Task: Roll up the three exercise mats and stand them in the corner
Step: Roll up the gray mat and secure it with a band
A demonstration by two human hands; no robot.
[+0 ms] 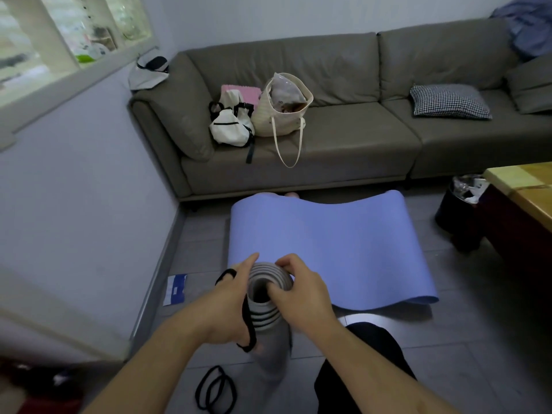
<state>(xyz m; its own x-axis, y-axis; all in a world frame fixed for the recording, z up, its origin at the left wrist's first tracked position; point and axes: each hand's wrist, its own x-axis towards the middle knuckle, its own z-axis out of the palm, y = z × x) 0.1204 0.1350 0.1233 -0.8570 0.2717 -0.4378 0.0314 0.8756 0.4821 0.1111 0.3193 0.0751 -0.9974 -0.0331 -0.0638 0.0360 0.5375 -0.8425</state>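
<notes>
clearly the work centred on the grey rolled mat, which stood on end on the floor and serves as landmark for everything else. the left hand pressed against its left side, fingers curled through a black strap that ran down that side. the right hand grasped the top rim of the roll, thumb tucked into the hollow core and fingers wrapped over the outer layers. just below the roll, nearer the person, a second black strap lay loose on the floor. beyond the roll, a blue mat lay mostly flat, its far edge curling up by the grey sofa behind it. to the right of the roll stood a dark waste bin. a third mat did not show. by my reading one mat was rolled and being strapped, the blue one was unrolled, and none yet stood in the corner.
</notes>
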